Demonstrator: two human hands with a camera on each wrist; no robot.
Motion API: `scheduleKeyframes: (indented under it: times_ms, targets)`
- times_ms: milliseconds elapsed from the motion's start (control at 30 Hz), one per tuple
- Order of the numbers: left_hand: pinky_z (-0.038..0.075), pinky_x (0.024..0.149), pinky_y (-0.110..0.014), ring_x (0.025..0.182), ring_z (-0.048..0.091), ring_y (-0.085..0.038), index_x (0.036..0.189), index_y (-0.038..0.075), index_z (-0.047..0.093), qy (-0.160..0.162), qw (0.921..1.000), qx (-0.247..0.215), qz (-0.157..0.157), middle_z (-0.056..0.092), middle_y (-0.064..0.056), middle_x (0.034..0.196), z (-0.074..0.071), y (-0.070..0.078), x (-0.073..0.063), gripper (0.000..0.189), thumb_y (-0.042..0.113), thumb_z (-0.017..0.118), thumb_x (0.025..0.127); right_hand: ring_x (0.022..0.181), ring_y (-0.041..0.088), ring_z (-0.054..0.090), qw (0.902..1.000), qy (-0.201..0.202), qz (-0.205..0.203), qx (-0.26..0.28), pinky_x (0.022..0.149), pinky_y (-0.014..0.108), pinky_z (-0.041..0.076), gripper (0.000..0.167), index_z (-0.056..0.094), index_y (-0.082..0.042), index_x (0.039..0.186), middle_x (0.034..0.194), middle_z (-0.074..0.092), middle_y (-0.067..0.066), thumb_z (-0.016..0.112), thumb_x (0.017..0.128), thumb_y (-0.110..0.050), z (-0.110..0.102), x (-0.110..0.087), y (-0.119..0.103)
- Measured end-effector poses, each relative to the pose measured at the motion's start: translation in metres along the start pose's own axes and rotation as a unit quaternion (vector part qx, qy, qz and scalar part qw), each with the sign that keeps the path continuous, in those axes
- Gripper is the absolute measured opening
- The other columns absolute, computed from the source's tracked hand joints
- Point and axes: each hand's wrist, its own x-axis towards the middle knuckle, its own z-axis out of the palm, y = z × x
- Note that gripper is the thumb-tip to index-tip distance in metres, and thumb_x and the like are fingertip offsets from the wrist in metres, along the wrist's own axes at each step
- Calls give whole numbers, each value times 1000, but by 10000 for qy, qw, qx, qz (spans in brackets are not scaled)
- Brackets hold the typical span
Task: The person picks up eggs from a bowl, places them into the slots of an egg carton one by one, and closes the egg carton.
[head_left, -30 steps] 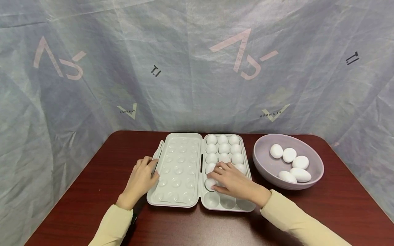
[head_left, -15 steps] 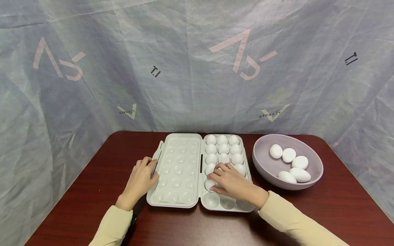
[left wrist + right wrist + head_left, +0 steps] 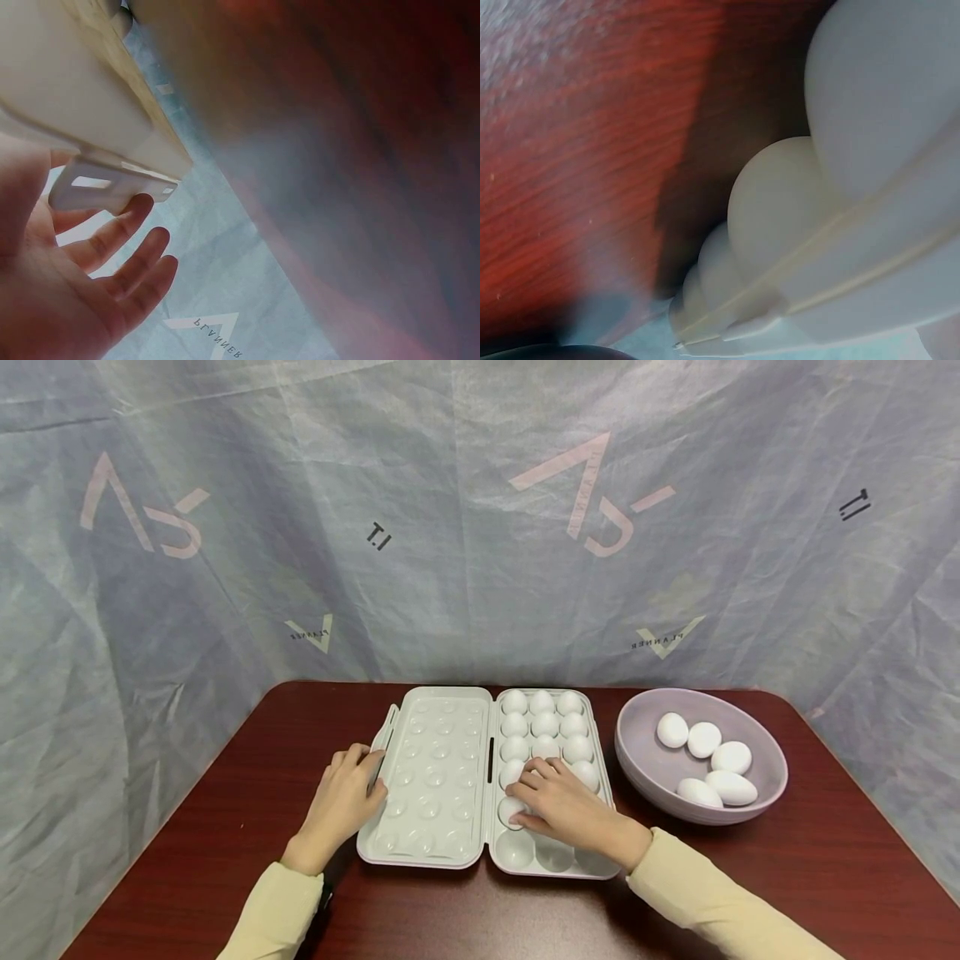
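A white plastic egg box lies spread open on the table: a dimpled lid (image 3: 441,750) at left, a cupped tray (image 3: 491,860) at right. Thumb and fingertips of my right hand (image 3: 562,806) are on a white egg (image 3: 512,811) seated in the tray's second row from the front. This hand partly covers that row. My left hand (image 3: 341,797) holds the latch flap (image 3: 386,731) along the lid's outer left edge. In the left wrist view, its fingers (image 3: 139,274) lie loosely bent by the slotted flap (image 3: 97,184).
More eggs (image 3: 543,724) fill the tray's farther rows; front cups (image 3: 514,850) hold nothing. At right stands a mauve bowl (image 3: 637,768) with several eggs (image 3: 731,787). In the right wrist view, the tray's rounded cup undersides (image 3: 780,202) show above the dark red table (image 3: 577,172).
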Motion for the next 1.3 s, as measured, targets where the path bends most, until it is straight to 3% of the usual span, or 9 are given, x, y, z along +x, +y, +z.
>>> scheduleKeyframes:
  times_ms: [500,800,1100,1300]
  targets:
    - [41,70,-46,94,51,-38,110,1,64,11,10000,18,-4,56,-16,106,0,1,0,34,10,59,77,99,17,50,9999,40,-20,-122,85,36,39,33,62,-16,106,96,62,-9,61,83,-40,0,-2,-1]
    - [41,71,-46,94,51,-38,109,1,64,47,10000,16,24,56,-16,105,0,1,0,34,9,59,77,101,19,51,9999,17,98,-111,85,37,41,31,62,-15,105,98,61,-6,60,83,-37,-11,-3,3]
    - [41,70,-46,94,51,-38,109,2,64,49,10000,27,19,56,-16,105,0,0,0,34,10,59,76,96,23,54,9981,541,211,-202,81,39,42,28,62,-13,102,94,62,-2,66,79,-29,-34,-10,23]
    - [41,70,-46,94,50,-38,109,1,64,40,10000,28,22,55,-16,105,0,0,0,35,10,59,76,94,23,52,9965,652,506,-127,79,40,38,29,63,-9,102,95,63,2,67,78,-26,-47,-21,45]
